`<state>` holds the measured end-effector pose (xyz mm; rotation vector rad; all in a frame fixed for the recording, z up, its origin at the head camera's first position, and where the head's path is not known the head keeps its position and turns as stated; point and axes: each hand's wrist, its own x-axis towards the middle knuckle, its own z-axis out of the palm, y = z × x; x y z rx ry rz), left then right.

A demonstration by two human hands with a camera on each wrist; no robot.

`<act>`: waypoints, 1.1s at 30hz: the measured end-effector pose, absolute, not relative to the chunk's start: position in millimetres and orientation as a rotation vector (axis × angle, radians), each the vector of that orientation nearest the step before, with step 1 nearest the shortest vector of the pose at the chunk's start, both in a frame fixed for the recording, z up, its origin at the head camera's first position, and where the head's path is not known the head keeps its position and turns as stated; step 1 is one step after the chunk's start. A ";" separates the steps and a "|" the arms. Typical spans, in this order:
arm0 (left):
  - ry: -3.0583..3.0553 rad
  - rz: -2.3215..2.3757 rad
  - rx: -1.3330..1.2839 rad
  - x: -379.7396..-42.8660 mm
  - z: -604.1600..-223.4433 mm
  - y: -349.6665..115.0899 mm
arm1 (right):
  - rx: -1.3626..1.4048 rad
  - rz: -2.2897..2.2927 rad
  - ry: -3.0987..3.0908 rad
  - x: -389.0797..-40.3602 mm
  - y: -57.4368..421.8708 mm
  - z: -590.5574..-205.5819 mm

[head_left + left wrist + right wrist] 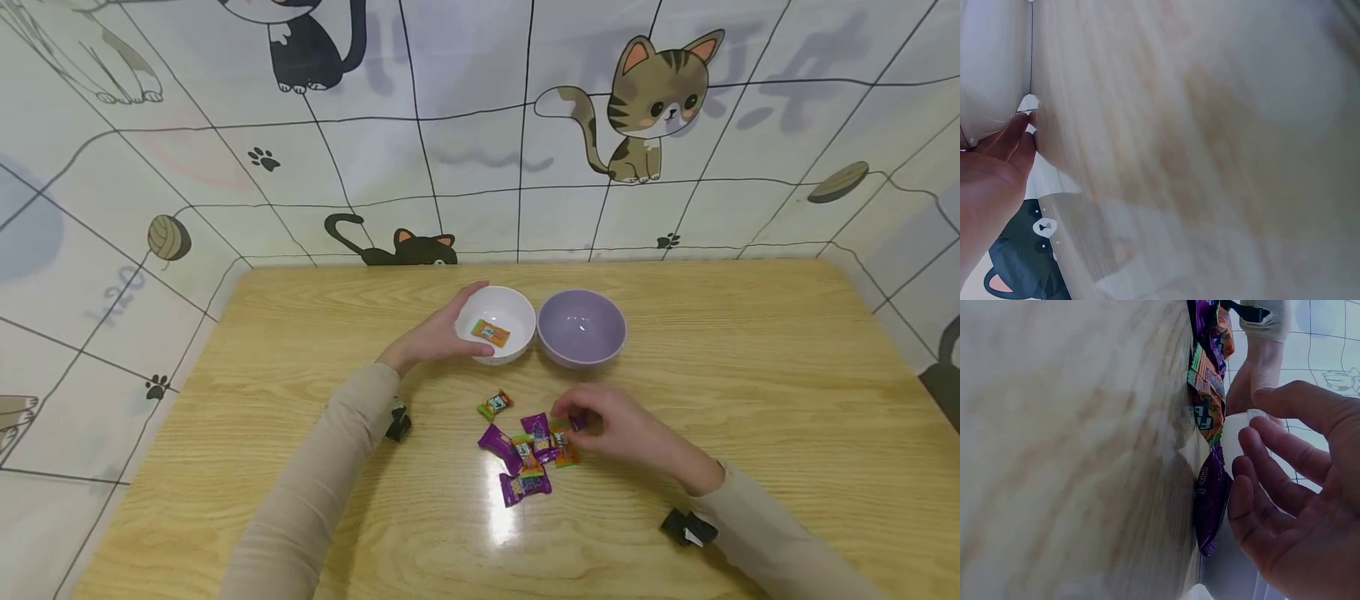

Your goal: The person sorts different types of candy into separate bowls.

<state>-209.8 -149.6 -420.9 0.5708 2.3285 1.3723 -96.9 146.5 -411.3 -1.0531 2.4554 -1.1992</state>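
Note:
My left hand holds a white bowl at its left side, thumb by the near rim and fingers at the far side. Inside that bowl lies an orange wrapped candy. The left wrist view shows the fingers against the bowl's outer wall. Over the right edge of a candy pile, my right hand hovers with loosely bent fingers. A purple wrapped candy lies just beside its fingertips, apart from them in the right wrist view. Several purple candies and orange-green candies make up the pile.
A purple bowl stands right beside the white one. One green-orange candy lies apart, between the bowls and the pile. Behind the wooden table hangs a cat-patterned sheet. Black wrist mounts sit by both sleeves.

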 end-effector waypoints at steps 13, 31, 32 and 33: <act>2.332 1.382 0.587 -211.1 -421.1 -148.6 | -1.110 -1.048 2.540 -92.9 150.8 -416.4; 2.343 1.370 0.586 -210.3 -420.4 -149.6 | -1.136 -0.929 2.570 -89.2 148.2 -420.0; 2.342 1.370 0.591 -210.3 -420.1 -149.4 | -1.139 -0.924 2.574 -89.0 148.3 -420.6; 2.339 1.372 0.592 -210.2 -419.9 -149.2 | -1.140 -0.917 2.578 -88.8 148.3 -420.8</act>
